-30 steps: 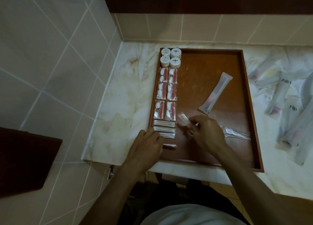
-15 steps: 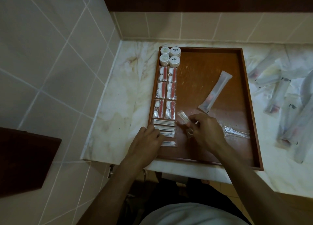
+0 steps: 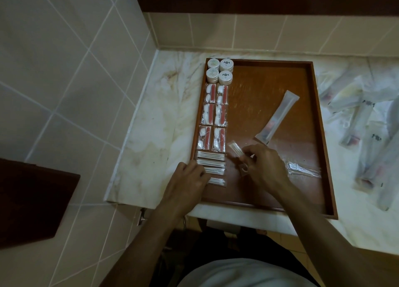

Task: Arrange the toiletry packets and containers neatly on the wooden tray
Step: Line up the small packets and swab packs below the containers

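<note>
Now the left hand (image 3: 190, 178) sits a little further up the near-left corner of the wooden tray (image 3: 269, 92) than a second ago, fingers curled against the left ends of the cotton-swab packets (image 3: 212, 162) — touching them, seemingly squaring the stack. The lowest swab packet (image 3: 217, 181), half-hidden under that hand a second ago, now shows most of its length and lies closer under the other three. The right hand (image 3: 262, 168) has barely moved; it pinches a small clear packet (image 3: 235, 149) at a tilt, just right of the swab stack.

Judgement: the left column is nearly settled — four round containers (image 3: 219, 71) at the far end, six cotton-and-red packets (image 3: 214, 117) in pairs below, swabs nearest. The pinched packet looks like the next piece for that column or a second one beside it.

Edges and room:
- Column sits tight against the tray's left rim; no slack there.
- Wide bare wood through the middle and right.
- A long sachet (image 3: 277, 118) lies diagonal mid-tray, and a clear wrapped item (image 3: 304, 171) lies near the right hand; both unaligned.
- Tray's near rim overhangs close to the counter (image 3: 151, 125) edge — pushes toward the body look risky.
- More long sachets (image 3: 367, 125) lie loose on the counter right of the tray, not yet brought in.
</note>
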